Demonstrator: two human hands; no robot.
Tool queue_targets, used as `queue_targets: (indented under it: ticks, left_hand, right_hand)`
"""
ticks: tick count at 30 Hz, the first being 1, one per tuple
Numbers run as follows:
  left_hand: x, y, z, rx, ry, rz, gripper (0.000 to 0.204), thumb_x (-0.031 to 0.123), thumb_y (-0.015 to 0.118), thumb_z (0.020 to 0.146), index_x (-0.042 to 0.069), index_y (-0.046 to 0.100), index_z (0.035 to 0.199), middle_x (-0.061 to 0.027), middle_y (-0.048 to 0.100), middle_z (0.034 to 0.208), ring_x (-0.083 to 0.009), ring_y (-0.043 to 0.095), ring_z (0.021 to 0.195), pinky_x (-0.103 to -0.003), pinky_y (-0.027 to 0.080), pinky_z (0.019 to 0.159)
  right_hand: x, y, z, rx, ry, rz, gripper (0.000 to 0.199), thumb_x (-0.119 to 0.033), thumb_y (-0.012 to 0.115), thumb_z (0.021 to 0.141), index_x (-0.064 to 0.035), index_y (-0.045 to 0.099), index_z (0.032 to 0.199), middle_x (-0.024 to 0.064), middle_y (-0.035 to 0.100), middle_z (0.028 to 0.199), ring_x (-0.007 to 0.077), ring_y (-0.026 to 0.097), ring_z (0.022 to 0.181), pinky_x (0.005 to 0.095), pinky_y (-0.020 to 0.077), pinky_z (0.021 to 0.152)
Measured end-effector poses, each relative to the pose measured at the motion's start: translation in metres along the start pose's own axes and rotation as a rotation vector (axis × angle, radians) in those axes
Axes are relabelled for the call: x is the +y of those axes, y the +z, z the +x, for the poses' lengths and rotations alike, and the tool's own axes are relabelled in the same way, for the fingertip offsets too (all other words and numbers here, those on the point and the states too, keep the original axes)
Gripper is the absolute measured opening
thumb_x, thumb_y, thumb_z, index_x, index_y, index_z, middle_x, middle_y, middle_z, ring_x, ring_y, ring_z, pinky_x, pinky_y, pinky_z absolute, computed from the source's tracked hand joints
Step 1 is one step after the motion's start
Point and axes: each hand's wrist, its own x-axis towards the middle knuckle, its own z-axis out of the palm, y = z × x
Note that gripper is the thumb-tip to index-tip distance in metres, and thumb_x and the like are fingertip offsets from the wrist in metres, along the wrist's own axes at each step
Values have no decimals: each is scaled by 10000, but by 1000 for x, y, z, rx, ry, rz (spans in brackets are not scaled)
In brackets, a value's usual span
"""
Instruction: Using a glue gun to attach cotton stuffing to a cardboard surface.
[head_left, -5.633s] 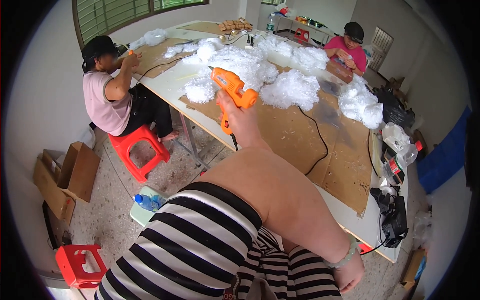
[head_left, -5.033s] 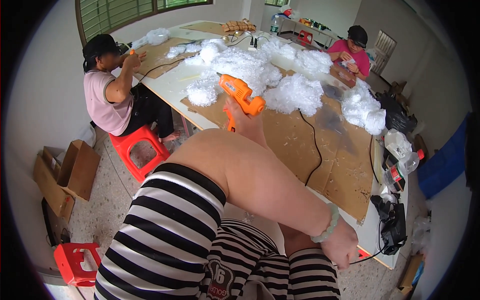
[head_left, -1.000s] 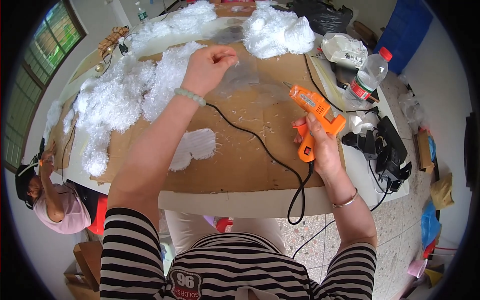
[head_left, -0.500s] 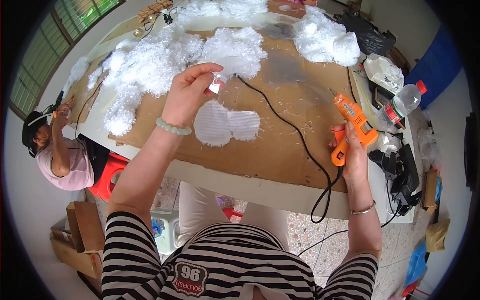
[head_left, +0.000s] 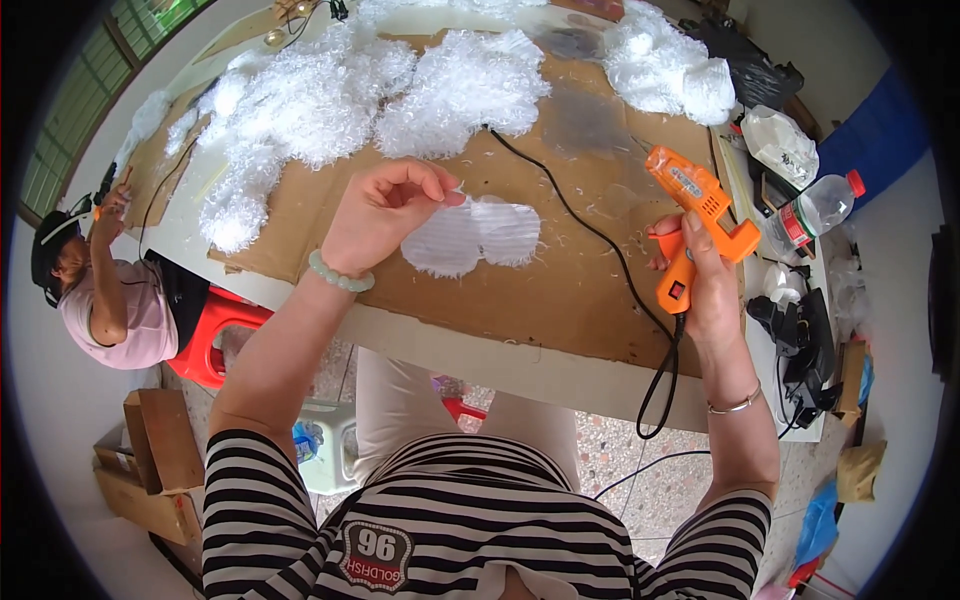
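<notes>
My right hand (head_left: pixel 714 295) is wrapped round the handle of an orange hot glue gun (head_left: pixel 712 205), its nozzle up and to the left. A black cord loops down from the handle's base. My left hand (head_left: pixel 375 222), with a pale bead bracelet at the wrist, pinches a small whitish, see-through piece (head_left: pixel 457 193) between thumb and fingers; its kind I cannot make out. Just beyond and below those fingertips, a ribbed white fabric piece (head_left: pixel 508 232) with two rounded lobes and a fringed edge lies flat on the cardboard (head_left: pixel 590 290).
Heaps of fluffy white fringed material (head_left: pixel 300 105) cover the far left and middle of the table. On the right stand a clear plastic bottle (head_left: pixel 825 205) with a red cap and black electrical parts (head_left: pixel 800 330). A co-worker (head_left: pixel 115 310) sits at the left on a red stool (head_left: pixel 215 335).
My left hand has come down and nearer the ribbed fabric, still pinching the small piece. The glue gun stays in my right hand, and the whole view has shifted slightly.
</notes>
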Motion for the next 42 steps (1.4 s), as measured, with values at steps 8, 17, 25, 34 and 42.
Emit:
queue_targets:
  ticks: [8, 17, 25, 34, 42]
  left_hand:
    - [-6, -11, 10, -94, -99, 86, 133, -124, 547, 800, -7, 604, 827, -73, 614, 992, -179, 623, 928, -274, 499, 821]
    - [25, -1, 2, 76, 0, -6, 132, 13, 540, 859, 22, 578, 985, -138, 639, 944, -194, 640, 847, -298, 518, 760]
    - [30, 24, -29, 208, -474, 86, 490, 54, 515, 893, 32, 342, 1351, -113, 666, 804, -129, 623, 631, -242, 497, 593]
    - [20, 35, -39, 360, -405, 65, 429, 70, 524, 896, 36, 425, 1312, -108, 675, 845, -88, 584, 569, -205, 475, 555]
    - [20, 51, -42, 383, -450, 128, 308, 78, 528, 901, -1, 522, 1198, -130, 678, 898, -66, 561, 525, -197, 467, 499]
  right_hand:
    - [9, 49, 14, -253, 153, 93, 356, -364, 482, 934, -22, 583, 935, 80, 596, 891, 135, 518, 683, 304, 466, 658]
    - [20, 51, 20, -248, 126, 112, 365, -364, 479, 933, -16, 587, 917, 89, 597, 893, 134, 521, 684, 310, 470, 654]
    - [25, 46, 19, -294, 117, 114, 372, -365, 479, 932, -10, 587, 919, 86, 597, 895, 135, 520, 686, 306, 470, 654]
    - [22, 45, 17, -286, 156, 97, 336, -343, 506, 926, -18, 584, 958, 79, 608, 898, 130, 533, 707, 301, 473, 663]
    - [26, 52, 16, -312, 86, 140, 304, -310, 524, 925, -20, 578, 996, 71, 610, 894, 136, 561, 748, 306, 484, 679]
